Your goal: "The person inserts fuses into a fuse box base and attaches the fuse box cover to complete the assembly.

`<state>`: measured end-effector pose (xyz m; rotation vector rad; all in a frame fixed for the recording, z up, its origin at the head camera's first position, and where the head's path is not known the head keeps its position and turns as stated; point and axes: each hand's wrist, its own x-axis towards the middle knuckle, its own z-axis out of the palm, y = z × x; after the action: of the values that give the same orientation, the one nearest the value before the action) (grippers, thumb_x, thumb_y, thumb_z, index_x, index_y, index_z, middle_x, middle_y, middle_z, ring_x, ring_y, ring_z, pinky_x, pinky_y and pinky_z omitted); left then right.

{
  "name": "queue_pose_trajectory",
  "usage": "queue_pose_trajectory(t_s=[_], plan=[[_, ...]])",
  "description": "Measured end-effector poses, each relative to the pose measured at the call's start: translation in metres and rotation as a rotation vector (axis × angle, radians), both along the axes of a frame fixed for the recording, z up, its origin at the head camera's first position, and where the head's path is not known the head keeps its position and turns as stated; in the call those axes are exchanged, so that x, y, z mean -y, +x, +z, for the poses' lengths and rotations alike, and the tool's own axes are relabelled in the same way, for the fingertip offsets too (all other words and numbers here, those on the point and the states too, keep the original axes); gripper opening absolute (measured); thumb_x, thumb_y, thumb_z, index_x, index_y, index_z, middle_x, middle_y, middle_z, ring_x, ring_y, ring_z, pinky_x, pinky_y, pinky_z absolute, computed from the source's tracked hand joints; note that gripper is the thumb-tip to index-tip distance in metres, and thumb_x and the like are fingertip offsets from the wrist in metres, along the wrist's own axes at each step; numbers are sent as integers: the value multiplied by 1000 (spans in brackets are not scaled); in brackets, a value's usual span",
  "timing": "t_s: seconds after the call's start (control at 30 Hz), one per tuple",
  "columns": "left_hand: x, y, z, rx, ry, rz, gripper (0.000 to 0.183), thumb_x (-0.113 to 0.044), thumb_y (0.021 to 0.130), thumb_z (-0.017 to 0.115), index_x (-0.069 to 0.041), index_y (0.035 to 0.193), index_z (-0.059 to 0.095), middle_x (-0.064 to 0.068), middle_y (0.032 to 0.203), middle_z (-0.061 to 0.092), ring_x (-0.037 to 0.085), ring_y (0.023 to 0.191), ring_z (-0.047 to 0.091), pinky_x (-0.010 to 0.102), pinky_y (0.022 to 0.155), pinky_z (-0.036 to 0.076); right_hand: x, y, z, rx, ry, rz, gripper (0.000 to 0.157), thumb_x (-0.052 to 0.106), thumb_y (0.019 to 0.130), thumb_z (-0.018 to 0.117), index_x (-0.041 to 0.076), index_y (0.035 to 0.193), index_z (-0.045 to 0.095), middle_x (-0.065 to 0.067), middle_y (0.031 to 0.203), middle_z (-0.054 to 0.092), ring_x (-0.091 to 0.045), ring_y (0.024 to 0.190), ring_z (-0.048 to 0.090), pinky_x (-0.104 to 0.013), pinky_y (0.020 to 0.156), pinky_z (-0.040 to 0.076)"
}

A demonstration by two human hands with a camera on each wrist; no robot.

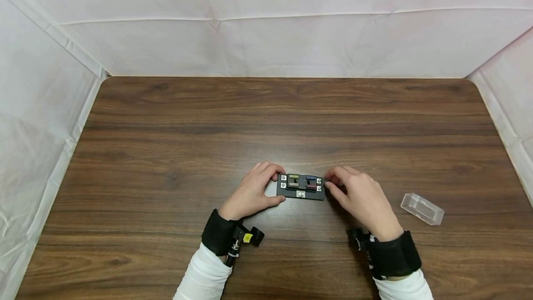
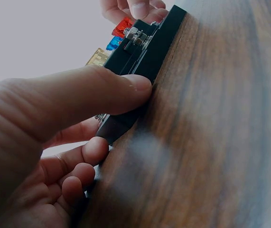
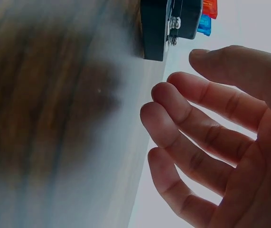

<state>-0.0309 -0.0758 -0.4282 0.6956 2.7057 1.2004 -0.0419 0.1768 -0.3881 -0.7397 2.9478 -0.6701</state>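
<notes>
A black fuse block [image 1: 312, 195] lies flat on the wooden table in front of me, with metal screw terminals at both ends and one on its near side. A red blade fuse [image 2: 122, 27], a blue fuse [image 2: 114, 43] and a yellowish fuse [image 2: 97, 58] stick up from it. My left hand [image 1: 251, 191] grips the block's left end, thumb on the near long side and fingers round the end and far side. At the right end hovers my right hand [image 1: 362, 193], its fingers loosely bent and apart from the block in the right wrist view, holding nothing.
To the right of my right hand, a clear plastic cover [image 1: 422, 208] lies on the brown wooden table [image 1: 187, 128]. White cloth [image 1: 291, 40] hangs behind the table and along both sides. Each wrist wears a black strap with a small camera.
</notes>
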Motion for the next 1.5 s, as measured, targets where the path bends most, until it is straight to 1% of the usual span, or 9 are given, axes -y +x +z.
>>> queue_pose_trajectory(t_s=[0.23,0.67,1.5], plan=[[0,0,0,-7,-2,4,46,-22,69,77,-11,107,54,3,88,47,17,84,39,35,74,36,-3,-1,0,-9,-6,-7,12,19,85,64,10,93,64,-5,82,66,-18,72,62,-42,59,50],[0,0,-1,-5,0,6,46,-22,69,77,-11,108,54,2,88,47,17,84,39,35,74,36,-7,-2,2,18,1,-29,12,19,85,63,11,94,64,-5,85,66,-18,74,63,-44,60,49],[0,0,-1,9,-12,5,46,-22,70,76,-11,109,54,2,89,47,17,86,39,35,75,36,-17,-4,4,27,13,-59,13,18,86,62,9,95,64,-5,81,65,-19,71,62,-42,57,49]])
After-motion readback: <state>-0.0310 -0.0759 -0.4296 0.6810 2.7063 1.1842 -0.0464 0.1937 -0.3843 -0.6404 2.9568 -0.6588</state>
